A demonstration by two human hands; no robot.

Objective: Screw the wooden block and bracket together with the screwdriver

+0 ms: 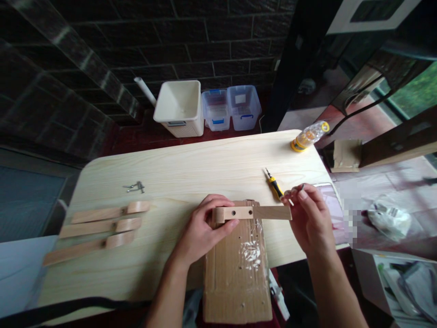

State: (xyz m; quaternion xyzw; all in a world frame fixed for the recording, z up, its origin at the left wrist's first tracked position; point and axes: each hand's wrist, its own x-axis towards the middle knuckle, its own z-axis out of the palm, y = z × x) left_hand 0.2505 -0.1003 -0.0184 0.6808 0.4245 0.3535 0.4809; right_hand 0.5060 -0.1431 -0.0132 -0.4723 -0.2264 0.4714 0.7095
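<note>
My left hand [201,230] grips the left end of a wooden piece [271,212], thumb in front and fingers behind. The piece has a rounded block at that end and two dark holes, and it lies across a taped cardboard box [232,282]. Close to the piece's right end, my right hand [314,221] is closed in a pinch. A small, thin item sticks out at its fingertips, too small to name. Just beyond those fingers lies a yellow and black screwdriver [275,186] on the pale wooden table [191,166].
Three similar wooden pieces [88,225] lie at the table's left, with several screws [136,187] behind them. A clear bottle-shaped container with yellow ends [309,136] stands at the back right corner. Plastic bins [179,109] stand beyond the far edge; a tablet [329,207] lies right.
</note>
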